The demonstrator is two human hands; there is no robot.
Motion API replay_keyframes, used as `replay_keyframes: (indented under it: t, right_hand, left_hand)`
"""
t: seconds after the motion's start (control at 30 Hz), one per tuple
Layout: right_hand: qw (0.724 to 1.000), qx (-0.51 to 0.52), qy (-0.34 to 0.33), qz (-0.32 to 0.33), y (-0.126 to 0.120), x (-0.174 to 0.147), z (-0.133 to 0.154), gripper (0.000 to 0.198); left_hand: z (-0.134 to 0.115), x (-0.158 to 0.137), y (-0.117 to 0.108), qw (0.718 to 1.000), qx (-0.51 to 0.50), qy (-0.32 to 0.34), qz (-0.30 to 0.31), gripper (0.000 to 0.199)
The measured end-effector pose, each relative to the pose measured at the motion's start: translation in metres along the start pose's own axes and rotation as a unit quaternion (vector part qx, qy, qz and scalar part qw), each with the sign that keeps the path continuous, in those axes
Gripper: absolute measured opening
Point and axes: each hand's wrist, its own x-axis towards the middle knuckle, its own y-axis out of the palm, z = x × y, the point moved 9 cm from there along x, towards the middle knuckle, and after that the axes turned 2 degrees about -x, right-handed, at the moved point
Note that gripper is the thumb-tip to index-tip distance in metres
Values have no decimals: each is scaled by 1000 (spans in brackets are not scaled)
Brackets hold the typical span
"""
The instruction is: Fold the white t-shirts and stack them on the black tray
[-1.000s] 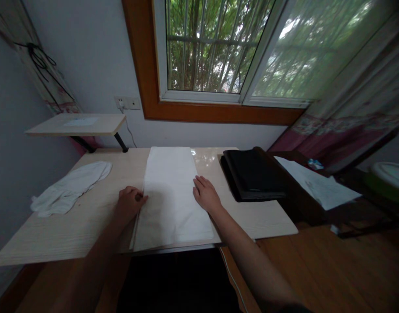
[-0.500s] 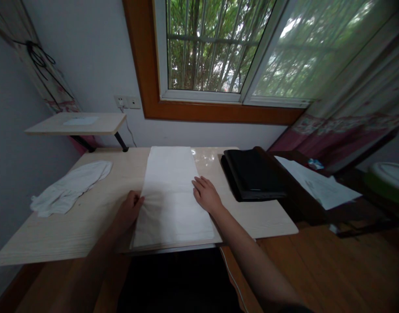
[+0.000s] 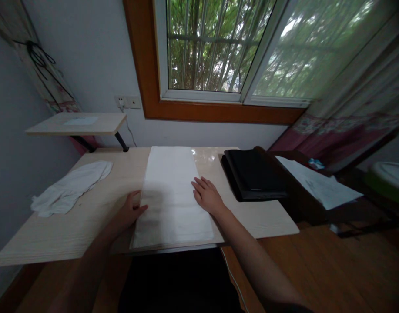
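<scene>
A long white cloth (image 3: 173,200) lies flat across the middle of the table, reaching from its back edge to its front edge. At the cloth's left edge is my left hand (image 3: 130,211), thumb and fingers apart, with the thumb tip over the fabric. My right hand (image 3: 207,195) rests flat on the right edge, its fingers stretched out and pointing left. Neither hand grips anything.
Crumpled white fabric (image 3: 72,187) lies on the table (image 3: 98,221) at the left. Behind it stands a small raised shelf (image 3: 55,126). A black folder-like stack (image 3: 254,174) sits at the right, near white papers (image 3: 313,180) on a dark surface.
My left thumb and fingers have spread apart at the cloth's left edge, where they were closed together before. Creases beside that hand have smoothed out. My right hand has hardly moved.
</scene>
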Motion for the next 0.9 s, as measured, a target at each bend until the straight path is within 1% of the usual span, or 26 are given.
replay_keyframes:
  t: [0.07, 0.1, 0.2, 0.27, 0.33, 0.43, 0.53, 0.63, 0.77, 0.83, 0.9]
  right_hand:
    - [1000, 3, 0, -3, 0, 0, -1, 44]
    - [1000, 5, 0, -4, 0, 0, -1, 44]
    - [1000, 11, -1, -3, 0, 1, -3, 44]
    - [1000, 13, -2, 1, 0, 1, -4, 44]
    - [1000, 13, -2, 6, 0, 1, -4, 45]
    - [1000, 14, -1, 14, -1, 0, -4, 45]
    - [1000, 11, -1, 22, -2, -2, -2, 47]
    - [1000, 3, -5, 31, -1, -5, -1, 51]
    - [999, -12, -6, 43, 3, -9, -3, 53]
    - [999, -14, -4, 44, 4, -11, -3, 53]
    - [999, -16, 1, 42, 3, -12, -3, 52]
  left_hand:
    - [0, -3, 5, 999, -38, -9, 38, 96]
    - [-1, -5, 7, 997, -57, -9, 52, 100]
    - [-2, -10, 6, 994, -87, -12, 65, 101]
    - [-3, -15, 6, 994, -78, -23, 76, 105]
    - [-5, -22, 8, 992, -62, -37, 101, 111]
    - [-9, -32, 7, 991, -31, -36, 128, 114]
    - [-11, -36, 0, 992, -11, -14, 124, 106]
    - [-6, -36, -3, 992, 13, 11, 125, 89]
    - [14, -34, -2, 983, 80, -9, 164, 62]
    - [17, -29, -8, 979, 133, -9, 154, 51]
    - [9, -22, -17, 974, 190, 19, 123, 40]
